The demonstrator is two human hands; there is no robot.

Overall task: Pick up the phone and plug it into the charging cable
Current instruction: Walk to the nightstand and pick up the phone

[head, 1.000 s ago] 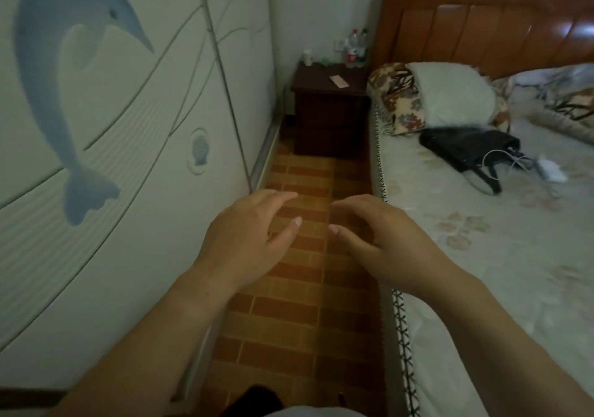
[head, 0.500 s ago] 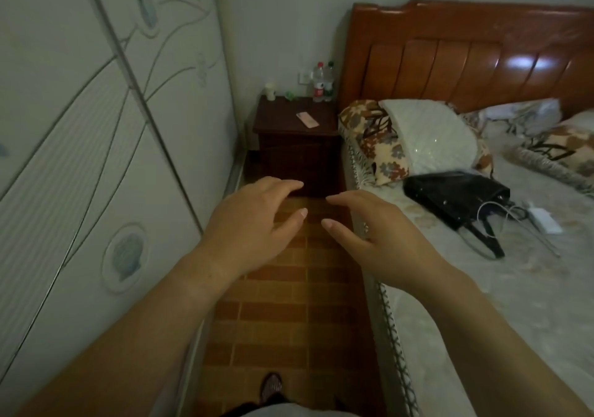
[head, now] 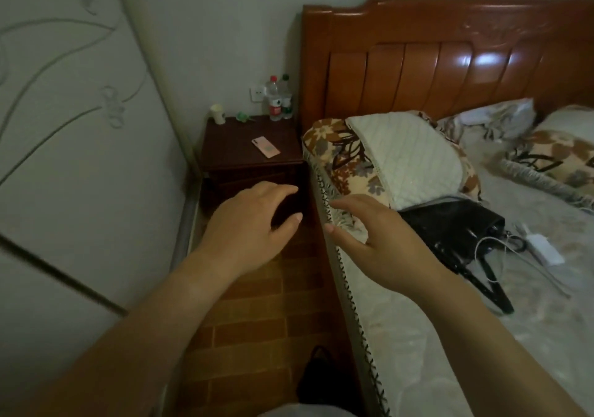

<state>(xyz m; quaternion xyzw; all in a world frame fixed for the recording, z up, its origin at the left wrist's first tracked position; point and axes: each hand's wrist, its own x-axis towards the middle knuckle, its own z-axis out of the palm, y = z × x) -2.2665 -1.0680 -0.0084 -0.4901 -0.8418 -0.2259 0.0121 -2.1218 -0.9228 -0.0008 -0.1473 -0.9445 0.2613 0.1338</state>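
A pink phone (head: 265, 147) lies flat on the dark wooden nightstand (head: 231, 156) beside the bed's headboard. A white charger block (head: 544, 249) with its thin white cable (head: 488, 246) rests on the bed, just right of a black handbag (head: 450, 227). My left hand (head: 250, 227) hovers over the brick floor in front of the nightstand, fingers apart and holding nothing. My right hand (head: 379, 236) floats above the mattress edge, likewise spread and holding nothing. Both hands are well short of the phone.
Two plastic bottles (head: 278, 98), a small white cup (head: 217, 113) and a wall socket (head: 257, 93) stand at the nightstand's back. A white wardrobe (head: 74, 146) lines the left. Floral pillows (head: 385, 159) lie by the headboard (head: 450, 63). A narrow brick aisle (head: 257, 320) runs between.
The view has advanced down the aisle toward the nightstand, which looks larger and nearer. Both hands stay raised and spread, holding nothing.
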